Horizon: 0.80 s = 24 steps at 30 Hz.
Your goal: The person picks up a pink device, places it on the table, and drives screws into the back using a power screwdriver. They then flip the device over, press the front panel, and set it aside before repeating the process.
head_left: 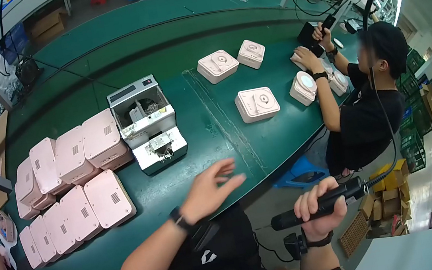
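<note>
My right hand (pixel 316 211) is wrapped round a black electric screwdriver (pixel 355 188), held over the front of the workbench's edge with its cord running up to the right. Empty and with fingers apart, my left hand (pixel 209 190) reaches over the green tabletop (pixel 197 158). Beyond it stands a grey and white screw feeder machine (pixel 146 127) with an open top. A pale pink square housing (pixel 257 104) with a round part on top lies further right, apart from both hands. Two similar housings (pixel 218 66) sit behind it.
Stacked pink housings (pixel 70 155) with vent slots fill the left of the bench. A co-worker in black (pixel 364 109) handles a dark tool and pink units at the right. A blue stool (pixel 302 172) stands below the edge, and cardboard boxes (pixel 387 203) are on the floor.
</note>
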Each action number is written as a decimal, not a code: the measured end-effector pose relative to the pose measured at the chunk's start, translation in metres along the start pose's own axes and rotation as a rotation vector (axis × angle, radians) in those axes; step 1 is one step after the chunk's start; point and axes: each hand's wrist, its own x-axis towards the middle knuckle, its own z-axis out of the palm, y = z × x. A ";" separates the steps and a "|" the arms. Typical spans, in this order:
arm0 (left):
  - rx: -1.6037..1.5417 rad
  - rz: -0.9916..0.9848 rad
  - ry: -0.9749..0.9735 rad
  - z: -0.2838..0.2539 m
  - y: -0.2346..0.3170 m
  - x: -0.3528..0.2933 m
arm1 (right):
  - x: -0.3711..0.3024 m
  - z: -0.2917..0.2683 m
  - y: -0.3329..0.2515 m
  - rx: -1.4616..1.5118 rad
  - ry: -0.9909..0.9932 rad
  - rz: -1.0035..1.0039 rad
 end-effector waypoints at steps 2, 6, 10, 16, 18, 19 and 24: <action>0.301 0.109 0.100 -0.021 0.003 -0.021 | 0.005 0.008 0.009 -0.069 0.113 -0.016; 0.898 0.122 0.317 -0.094 -0.016 -0.084 | 0.039 0.016 0.046 -0.158 0.135 -0.093; 1.231 -0.191 0.472 -0.108 -0.041 -0.111 | 0.084 0.038 0.084 -0.284 0.016 -0.119; 1.022 -0.004 0.091 -0.106 -0.023 -0.124 | 0.113 0.057 0.130 -0.351 -0.060 -0.149; 1.029 0.082 -0.010 -0.105 -0.018 -0.125 | 0.113 0.058 0.145 -0.389 -0.049 -0.131; 1.038 0.155 -0.106 -0.104 -0.017 -0.125 | 0.113 0.057 0.147 -0.400 -0.040 -0.135; 0.902 0.203 0.072 -0.105 -0.028 -0.117 | 0.136 0.071 0.138 -0.511 -0.014 0.006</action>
